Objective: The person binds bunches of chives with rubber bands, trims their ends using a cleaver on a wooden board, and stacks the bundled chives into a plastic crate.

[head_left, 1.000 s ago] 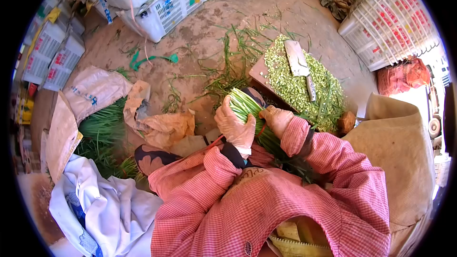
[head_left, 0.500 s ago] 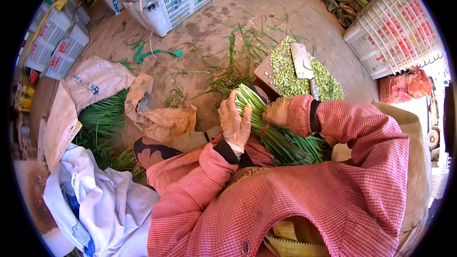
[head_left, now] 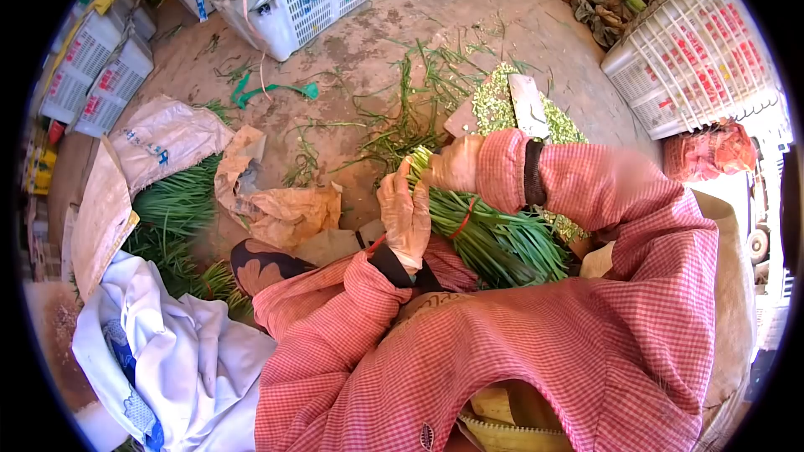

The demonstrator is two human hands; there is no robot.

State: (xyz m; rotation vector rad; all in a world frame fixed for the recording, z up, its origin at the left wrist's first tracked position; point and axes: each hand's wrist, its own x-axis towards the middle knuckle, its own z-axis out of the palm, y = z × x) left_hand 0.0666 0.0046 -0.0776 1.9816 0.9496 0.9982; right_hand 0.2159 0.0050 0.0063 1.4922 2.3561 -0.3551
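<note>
A bundle of garlic chives (head_left: 511,238) lies across my lap, its leafy ends to the lower right and its pale cut ends up by my hands. A red band (head_left: 463,218) circles it partway along. My right hand (head_left: 456,164), gloved, is closed over the stalks close to the cut ends. On the left side of the bundle, my left hand (head_left: 404,216), in a thin glove, grips it with the fingers pointing up beside those ends. Past my right hand, a cleaver (head_left: 528,106) rests on a heap of chopped pale-green bits (head_left: 494,100).
White plastic crates (head_left: 306,12) stand at the back left, and another crate (head_left: 687,50) is at the right. A sack of green chives (head_left: 176,201) lies open at my left. Loose green scraps (head_left: 406,109) and a green strip (head_left: 276,94) litter the floor.
My right hand has moved up and left along the bundle, from near the red band to the cut ends. The left hand has stayed at nearly the same place.
</note>
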